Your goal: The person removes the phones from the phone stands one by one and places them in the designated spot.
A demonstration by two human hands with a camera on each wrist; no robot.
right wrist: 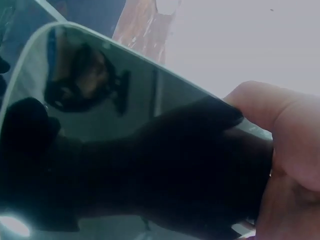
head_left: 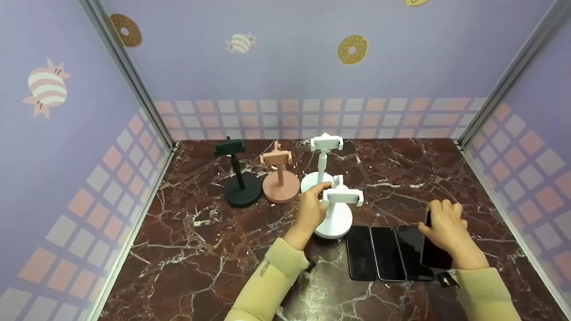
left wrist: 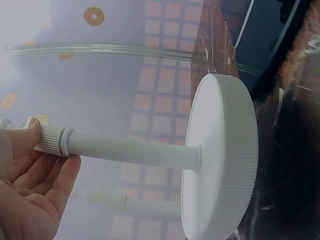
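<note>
My left hand (head_left: 311, 210) grips a white phone stand (head_left: 335, 221) high on its stem, just under the clamp. In the left wrist view, the thumb and fingers curl round the ribbed collar above the stand's round base (left wrist: 220, 155). Whether that base bears fully on the table cannot be made out. My right hand (head_left: 446, 225) holds a dark smartphone (head_left: 436, 256) by its edges, over the right end of a row of phones. In the right wrist view, the held phone's glossy screen (right wrist: 125, 165) shows reflections, and the thumb lies along one edge.
Three dark phones lie side by side: a left one (head_left: 361, 254), a light-rimmed middle one (head_left: 388, 254) and a right one (head_left: 411, 245), partly covered. Behind stand a black phone stand (head_left: 243, 191), a pink one (head_left: 281, 187) and another white one (head_left: 327, 143). Patterned walls enclose the marble-look table (head_left: 200, 267).
</note>
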